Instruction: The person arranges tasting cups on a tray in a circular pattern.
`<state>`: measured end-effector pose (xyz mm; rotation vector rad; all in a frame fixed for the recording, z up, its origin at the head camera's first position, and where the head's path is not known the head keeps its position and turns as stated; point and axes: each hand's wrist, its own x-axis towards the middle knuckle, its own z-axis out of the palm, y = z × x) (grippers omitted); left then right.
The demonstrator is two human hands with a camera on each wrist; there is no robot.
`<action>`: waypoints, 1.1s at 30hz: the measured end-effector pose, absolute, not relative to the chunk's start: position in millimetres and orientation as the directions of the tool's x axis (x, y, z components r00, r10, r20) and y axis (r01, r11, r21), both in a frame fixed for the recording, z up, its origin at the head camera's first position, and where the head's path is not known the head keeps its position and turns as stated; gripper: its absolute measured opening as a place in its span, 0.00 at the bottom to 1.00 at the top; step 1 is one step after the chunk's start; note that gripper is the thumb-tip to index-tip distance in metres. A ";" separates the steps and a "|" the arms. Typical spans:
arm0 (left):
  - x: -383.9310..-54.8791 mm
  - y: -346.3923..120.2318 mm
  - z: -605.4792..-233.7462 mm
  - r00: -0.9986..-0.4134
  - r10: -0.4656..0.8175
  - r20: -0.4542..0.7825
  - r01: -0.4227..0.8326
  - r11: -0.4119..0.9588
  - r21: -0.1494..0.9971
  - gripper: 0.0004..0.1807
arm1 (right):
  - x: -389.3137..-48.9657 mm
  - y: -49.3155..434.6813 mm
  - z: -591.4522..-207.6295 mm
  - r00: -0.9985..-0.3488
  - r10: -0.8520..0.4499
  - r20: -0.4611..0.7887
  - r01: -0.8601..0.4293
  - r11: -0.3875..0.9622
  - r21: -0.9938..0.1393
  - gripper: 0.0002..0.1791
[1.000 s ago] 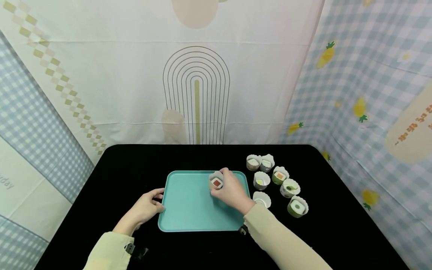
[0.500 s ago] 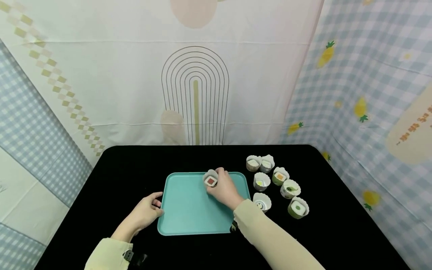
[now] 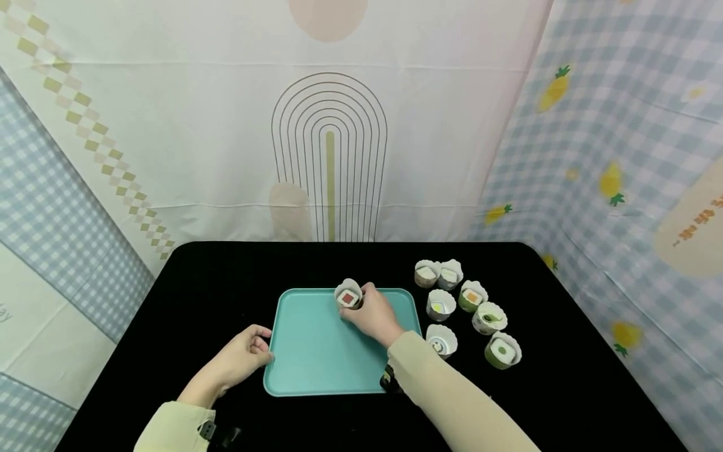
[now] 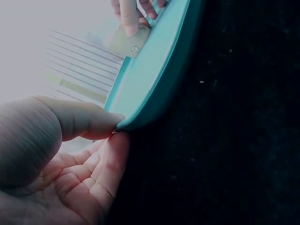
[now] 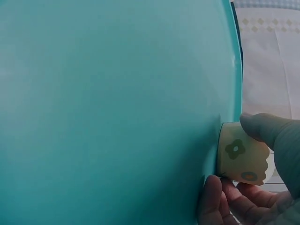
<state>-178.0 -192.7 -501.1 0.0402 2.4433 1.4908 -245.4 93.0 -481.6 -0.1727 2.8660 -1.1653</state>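
My right hand (image 3: 377, 317) grips a small paper cake cup (image 3: 348, 294) between thumb and fingers, at the far rim of a turquoise tray (image 3: 316, 358). Inside the cup sits a white piece with a dark red square on top. In the right wrist view the cup (image 5: 236, 152) shows a flower print, its base close against the tray's surface. At the tray's left edge is my left hand (image 3: 240, 358). The left wrist view shows its thumb (image 4: 84, 117) above the tray rim (image 4: 154, 84) and a finger beneath, pinching it.
Several more paper cups stand right of the tray on the black tabletop (image 3: 237, 270). The nearest cup to the tray (image 3: 442, 340) is partly behind the right sleeve; a green cup (image 3: 503, 350) stands furthest right. A printed curtain (image 3: 226, 157) hangs behind the table.
My right hand has carried the paper cup leftward and slightly back, over to the tray's far rim. The left hand stays at the tray's left edge.
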 end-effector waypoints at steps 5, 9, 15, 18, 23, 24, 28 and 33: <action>-176.8 -193.2 -500.9 -0.960 0.168 -0.223 -0.127 0.449 0.885 0.24 | -245.8 91.4 -478.9 -0.992 -0.124 0.002 -0.088 0.685 -0.723 0.26; -174.4 -190.4 -502.0 -0.963 0.155 -0.219 -0.134 0.429 0.893 0.26 | -246.4 94.8 -478.7 -0.993 -0.114 -0.009 -0.072 0.678 -0.732 0.26; -170.5 -191.1 -505.6 -0.967 0.106 -0.231 -0.173 0.392 0.903 0.32 | -246.7 97.9 -477.4 -0.991 -0.121 -0.064 -0.035 0.673 -0.739 0.30; -169.1 -194.3 -505.3 -0.969 0.106 -0.223 -0.165 0.396 0.903 0.34 | -243.9 97.8 -473.2 -0.987 -0.125 -0.101 -0.008 0.666 -0.746 0.35; -171.1 -197.2 -503.7 -0.966 0.135 -0.221 -0.147 0.414 0.898 0.36 | -231.9 105.8 -458.6 -0.983 -0.117 -0.139 0.021 0.687 -0.727 0.42; -171.1 -197.4 -503.6 -0.964 0.141 -0.225 -0.148 0.416 0.897 0.36 | -227.7 109.7 -454.4 -0.983 -0.122 -0.136 0.014 0.693 -0.721 0.42; -170.3 -197.3 -503.9 -0.959 0.155 -0.236 -0.154 0.413 0.898 0.37 | -208.1 133.9 -435.4 -0.983 -0.151 -0.103 -0.034 0.706 -0.707 0.43; -172.0 -196.9 -506.4 -0.959 0.166 -0.230 -0.147 0.403 0.903 0.37 | -188.0 173.9 -418.0 -0.991 -0.120 -0.055 -0.048 0.714 -0.698 0.43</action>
